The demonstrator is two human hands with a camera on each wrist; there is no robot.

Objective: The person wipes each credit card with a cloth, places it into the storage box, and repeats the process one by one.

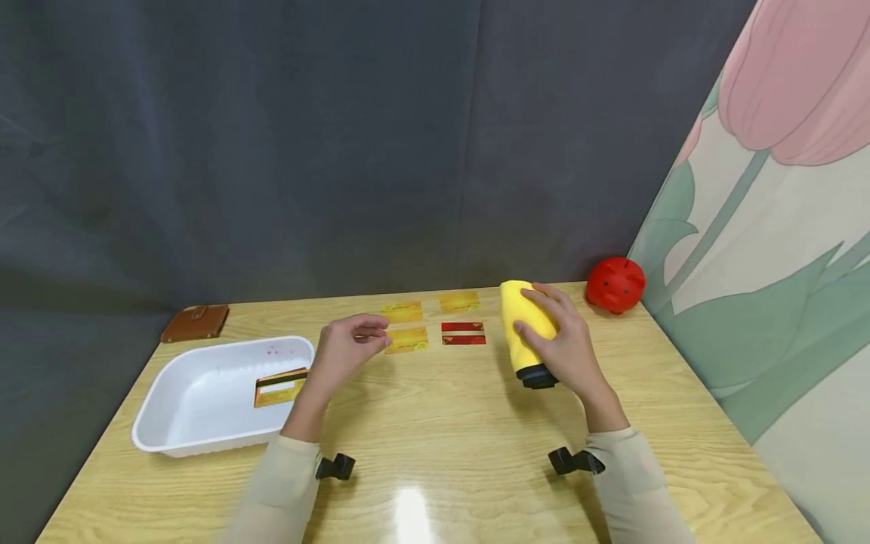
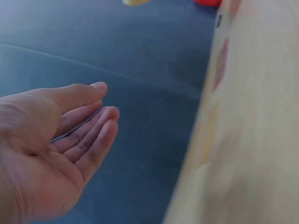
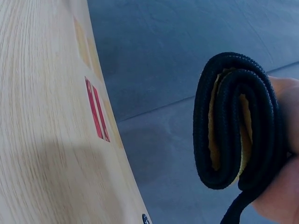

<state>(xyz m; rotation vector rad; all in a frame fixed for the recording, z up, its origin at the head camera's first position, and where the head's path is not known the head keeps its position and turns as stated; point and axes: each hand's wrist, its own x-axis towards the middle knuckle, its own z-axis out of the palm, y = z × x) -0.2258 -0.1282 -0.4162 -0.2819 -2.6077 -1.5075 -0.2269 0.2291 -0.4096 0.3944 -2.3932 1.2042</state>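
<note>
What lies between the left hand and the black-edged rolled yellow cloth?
In the head view, three yellow cards and a striped red card lie on the wooden table between left hand and cloth.

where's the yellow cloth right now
In the head view, the yellow cloth is right of centre, gripped in the right hand, between the red card on its left and the red pig figure on its right.

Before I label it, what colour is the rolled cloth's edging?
The edging is black; best view: right wrist.

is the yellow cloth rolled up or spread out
Rolled up: the yellow cloth shows coiled layers at its dark edge.
</note>
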